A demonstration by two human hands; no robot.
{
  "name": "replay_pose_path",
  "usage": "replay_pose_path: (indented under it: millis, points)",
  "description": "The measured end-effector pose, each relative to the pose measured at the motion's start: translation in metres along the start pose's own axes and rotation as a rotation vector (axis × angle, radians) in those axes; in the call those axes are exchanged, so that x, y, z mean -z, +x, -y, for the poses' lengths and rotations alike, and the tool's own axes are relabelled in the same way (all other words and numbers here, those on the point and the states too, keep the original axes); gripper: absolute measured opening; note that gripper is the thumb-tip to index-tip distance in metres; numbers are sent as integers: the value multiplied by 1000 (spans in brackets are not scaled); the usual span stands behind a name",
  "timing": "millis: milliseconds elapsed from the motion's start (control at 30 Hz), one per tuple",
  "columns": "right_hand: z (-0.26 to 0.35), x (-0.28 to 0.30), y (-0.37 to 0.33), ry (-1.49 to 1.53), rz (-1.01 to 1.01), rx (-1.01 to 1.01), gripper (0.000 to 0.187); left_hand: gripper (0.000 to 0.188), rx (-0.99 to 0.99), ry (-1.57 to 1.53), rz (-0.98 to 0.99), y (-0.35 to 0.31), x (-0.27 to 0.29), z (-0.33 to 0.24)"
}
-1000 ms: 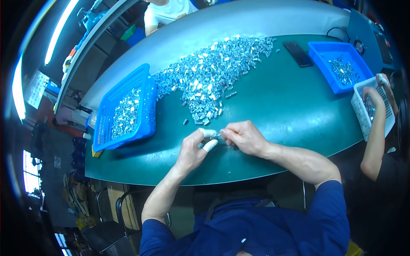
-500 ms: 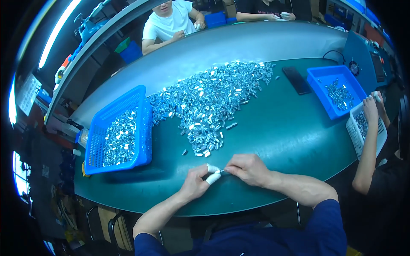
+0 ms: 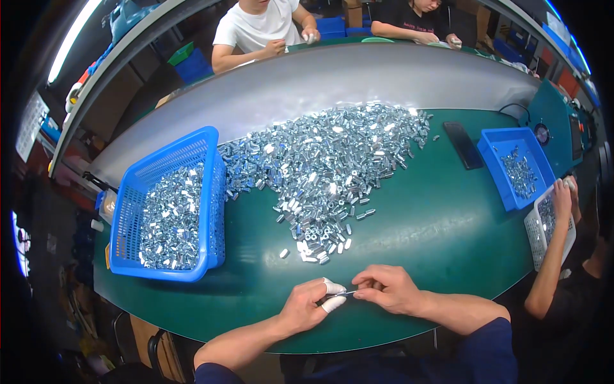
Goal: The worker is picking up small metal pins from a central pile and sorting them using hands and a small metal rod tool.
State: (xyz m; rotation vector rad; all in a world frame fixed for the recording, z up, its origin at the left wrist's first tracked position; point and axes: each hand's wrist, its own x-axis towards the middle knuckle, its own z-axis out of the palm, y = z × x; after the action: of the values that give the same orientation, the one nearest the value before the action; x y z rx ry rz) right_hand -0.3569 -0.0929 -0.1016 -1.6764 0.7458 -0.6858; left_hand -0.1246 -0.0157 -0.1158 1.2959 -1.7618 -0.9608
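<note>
My left hand [image 3: 307, 304], its thumb and index finger wrapped in white coverings, is closed in a pinch on a small metal piece [image 3: 330, 296]. A thin metal rod [image 3: 350, 292] sticks out of that pinch toward the right. At the rod's far end is my right hand [image 3: 388, 291], bare, with thumb and index finger a little apart; the rod's tip reaches the thumb. Both hands are above the green table [image 3: 422, 230] near its front edge. Beyond them spreads a large pile of small silver metal sleeves [image 3: 326, 173], a few lying loose closest to me.
On the left, a blue perforated basket [image 3: 210, 211] holds many such sleeves. A dark phone [image 3: 463, 146] and a blue tray [image 3: 505, 134] of metal parts lie right. A co-worker's hands [image 3: 564, 192] are over a white basket [image 3: 536, 246]. A grey metal barrier [image 3: 358, 77] runs behind the pile.
My right thumb and index finger have parted from a tight pinch at the rod. My left hand keeps its pinch. The whole view has tilted, so the table sits lower in the picture.
</note>
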Motion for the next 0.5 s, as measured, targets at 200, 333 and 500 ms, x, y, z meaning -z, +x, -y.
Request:
replay_pose_path:
  millis: [200, 333, 500]
  points:
    - [-12, 6, 2, -182, 16, 320, 8, 17, -34, -8, -3, 1, -2, 1]
    - [-15, 3, -2, -250, 21, 324, 7, 18, -48, 70, -24, -2, -6, -2]
    - [-17, -2, -7, -312, 23, 215, 25, 16, -88, 84, -59, -7, -11, 1]
